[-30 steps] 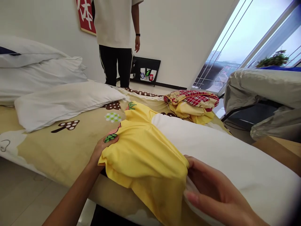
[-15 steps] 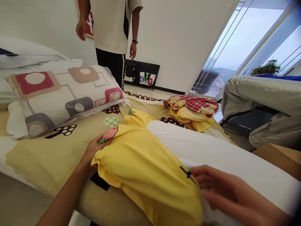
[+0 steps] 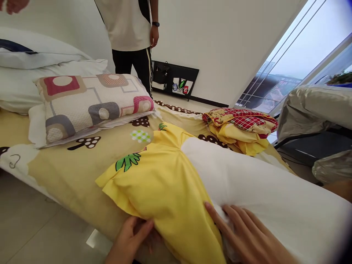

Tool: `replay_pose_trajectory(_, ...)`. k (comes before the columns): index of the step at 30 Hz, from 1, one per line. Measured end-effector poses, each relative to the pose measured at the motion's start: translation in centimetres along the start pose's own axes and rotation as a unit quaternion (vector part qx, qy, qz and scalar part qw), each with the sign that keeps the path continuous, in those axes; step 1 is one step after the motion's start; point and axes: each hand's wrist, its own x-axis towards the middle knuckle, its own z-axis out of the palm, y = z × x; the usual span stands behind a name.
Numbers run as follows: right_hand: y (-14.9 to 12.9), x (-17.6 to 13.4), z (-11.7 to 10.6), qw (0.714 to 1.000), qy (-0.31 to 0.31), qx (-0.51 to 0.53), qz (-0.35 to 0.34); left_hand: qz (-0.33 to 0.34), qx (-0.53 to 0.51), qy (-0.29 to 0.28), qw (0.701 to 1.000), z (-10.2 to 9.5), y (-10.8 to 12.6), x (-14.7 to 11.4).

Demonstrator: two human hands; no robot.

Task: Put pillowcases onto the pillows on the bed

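Note:
A yellow pillowcase (image 3: 162, 187) with a green leaf print covers the near end of a long white pillow (image 3: 261, 190) lying on the bed. My left hand (image 3: 132, 238) is at the bed's near edge, its fingers tucked under the pillowcase's lower hem. Flat on the white pillow lies my right hand (image 3: 242, 231), fingers spread, right beside the pillowcase's edge.
A patterned pillow (image 3: 90, 101) lies on white pillows at the left. A folded red-checked and yellow cloth pile (image 3: 239, 126) sits at the bed's far side. A person (image 3: 132, 33) stands beyond the bed. Grey covered furniture (image 3: 316, 106) is at the right.
My left hand has moved from the pillowcase's far corner down to its near hem. My right hand has shifted left and flattened on the pillow. The view has shifted right.

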Motion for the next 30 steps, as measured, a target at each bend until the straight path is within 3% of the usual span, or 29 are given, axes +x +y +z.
replay_pose_trajectory(3, -0.2, 1.1, 0.1, 0.994, -0.009, 0.106, 0.041, 0.066, 0.092, 0.055, 0.992, 1.2, 0.2, 0.9)
replay_pose_trajectory(6, 0.2, 1.6, 0.1, 0.973, -0.016, 0.208, 0.103, 0.134, 0.125, 0.132, 0.974, 2.7, -1.7, 0.8)
replay_pose_trajectory(11, 0.9, 4.0, -1.0, 0.954, -0.007, 0.264, 0.14, 0.203, 0.163, 0.146, 0.954, 7.0, -5.6, 0.3)
replay_pose_trajectory(14, -0.1, 5.6, -0.6, 0.949, -0.071, 0.276, 0.132, 0.2, 0.15, 0.159, 0.955, 8.0, -4.9, 0.4)
replay_pose_trajectory(18, -1.1, 7.3, 0.2, 0.947, -0.179, 0.257, 0.078, 0.164, 0.109, 0.151, 0.969, 7.7, -3.1, -0.3)
replay_pose_trajectory(23, 0.3, 8.9, -0.4, 0.928, -0.224, 0.268, 0.132, 0.075, 0.188, 0.176, 0.963, 9.0, -5.6, -1.2)
replay_pose_trajectory(25, 0.3, 8.9, -0.1, 0.929, -0.232, 0.265, 0.115, 0.064, 0.253, 0.143, 0.955, 9.5, -6.3, -1.0)
replay_pose_trajectory(27, 0.0, 8.4, 0.4, 0.933, -0.235, 0.259, 0.084, 0.095, 0.324, 0.087, 0.937, 8.9, -5.7, -0.9)
replay_pose_trajectory(30, -0.2, 7.3, 0.1, 0.935, -0.199, 0.283, 0.077, 0.158, 0.402, -0.059, 0.9, 5.8, -2.1, -2.0)
